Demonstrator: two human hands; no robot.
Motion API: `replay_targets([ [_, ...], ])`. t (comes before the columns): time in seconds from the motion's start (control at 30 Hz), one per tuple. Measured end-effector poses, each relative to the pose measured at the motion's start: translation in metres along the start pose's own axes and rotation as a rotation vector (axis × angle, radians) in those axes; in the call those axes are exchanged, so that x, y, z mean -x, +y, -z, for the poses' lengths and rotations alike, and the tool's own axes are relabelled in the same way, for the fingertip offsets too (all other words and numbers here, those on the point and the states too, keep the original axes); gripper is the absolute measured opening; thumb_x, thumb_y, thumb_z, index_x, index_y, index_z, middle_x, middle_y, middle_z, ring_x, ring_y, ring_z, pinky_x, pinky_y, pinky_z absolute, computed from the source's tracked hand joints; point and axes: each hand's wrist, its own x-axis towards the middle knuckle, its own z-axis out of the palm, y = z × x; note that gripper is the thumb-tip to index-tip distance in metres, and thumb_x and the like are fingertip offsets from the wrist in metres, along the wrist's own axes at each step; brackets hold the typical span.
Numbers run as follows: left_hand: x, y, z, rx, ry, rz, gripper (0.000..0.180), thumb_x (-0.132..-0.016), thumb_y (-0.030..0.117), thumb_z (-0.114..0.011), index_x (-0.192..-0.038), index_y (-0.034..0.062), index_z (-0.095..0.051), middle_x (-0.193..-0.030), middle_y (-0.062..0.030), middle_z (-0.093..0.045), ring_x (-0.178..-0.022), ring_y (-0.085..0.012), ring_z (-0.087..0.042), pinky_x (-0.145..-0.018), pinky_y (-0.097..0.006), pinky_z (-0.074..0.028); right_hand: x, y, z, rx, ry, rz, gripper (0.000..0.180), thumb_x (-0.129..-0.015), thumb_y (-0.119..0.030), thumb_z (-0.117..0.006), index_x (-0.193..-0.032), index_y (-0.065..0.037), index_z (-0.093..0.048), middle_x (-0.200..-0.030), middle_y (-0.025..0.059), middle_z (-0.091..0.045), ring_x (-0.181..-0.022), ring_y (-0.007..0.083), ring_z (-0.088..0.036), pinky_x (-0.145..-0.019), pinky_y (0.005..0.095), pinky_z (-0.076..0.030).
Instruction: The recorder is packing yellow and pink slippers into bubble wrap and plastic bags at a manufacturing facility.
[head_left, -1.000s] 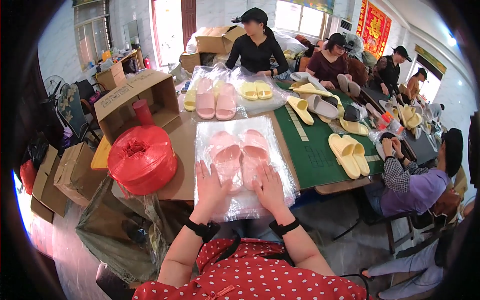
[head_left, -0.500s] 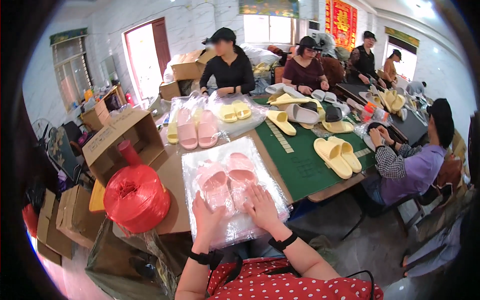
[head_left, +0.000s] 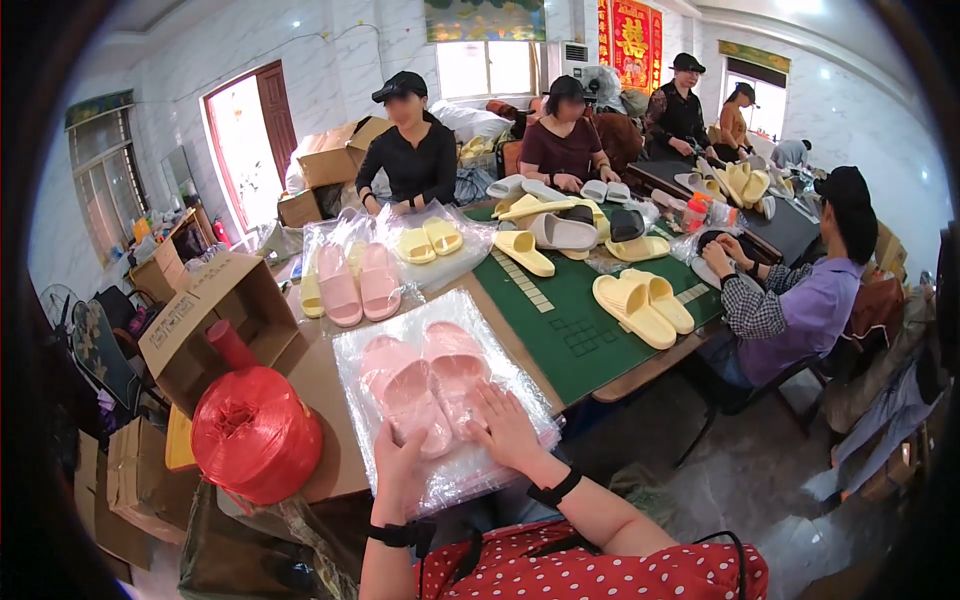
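Head view: pink plastic-covered slide slippers (head_left: 405,388), pointing forward-left, are met heel-side by unclenched left hand (head_left: 400,472) and flat right hand (head_left: 508,432).

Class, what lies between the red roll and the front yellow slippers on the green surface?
In the head view, pink slippers in clear plastic, then brown board and green surface, lie between the red roll and those yellow slippers.

Workshop | workers (head_left: 410,165) along tables (head_left: 565,305) | bagged slippers (head_left: 452,345) | loose slippers (head_left: 622,298) | cartons (head_left: 180,315)
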Motion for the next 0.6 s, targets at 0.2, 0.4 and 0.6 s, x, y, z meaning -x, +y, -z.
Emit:
replay_targets([
  [0.2,0.011,-0.015,0.002,0.485,0.02,0.034,0.047,-0.091,-0.004,-0.063,-0.135,-0.0048,-0.047,-0.128,-0.0145,-0.059,-0.111,-0.02,-0.061,-0.092,-0.032,-0.052,-0.001,-0.007,0.015,-0.072,-0.011,0.042,0.073,-0.099,-0.05,-0.05,-0.152,-0.001,-0.036,-0.159,0.0196,-0.035,-0.148,0.0354,-0.031,-0.121,0.0502,-0.023],
  [0.4,0.013,-0.034,0.009,0.432,0.094,-0.054,0.05,-0.089,-0.003,-0.065,-0.136,-0.0023,-0.048,-0.123,-0.0085,-0.062,-0.109,-0.0165,-0.061,-0.091,-0.03,-0.05,-0.009,-0.023,0.037,0.058,0.148,-0.047,0.104,-0.087,-0.056,-0.067,-0.156,0.005,-0.018,-0.16,0.0303,-0.022,-0.15,0.0419,-0.023,-0.122,0.0515,-0.021],
  [0.6,0.009,-0.059,0.021,0.445,0.05,-0.022,0.052,-0.089,-0.005,-0.066,-0.137,0.0023,-0.049,-0.119,-0.0051,-0.063,-0.106,-0.0142,-0.061,-0.088,-0.029,-0.051,-0.016,-0.033,0.051,-0.434,0.156,-0.2,0.104,-0.081,-0.028,-0.082,-0.154,0.01,-0.019,-0.143,0.0316,-0.045,-0.131,0.043,-0.047,-0.111,0.0471,-0.037],
])
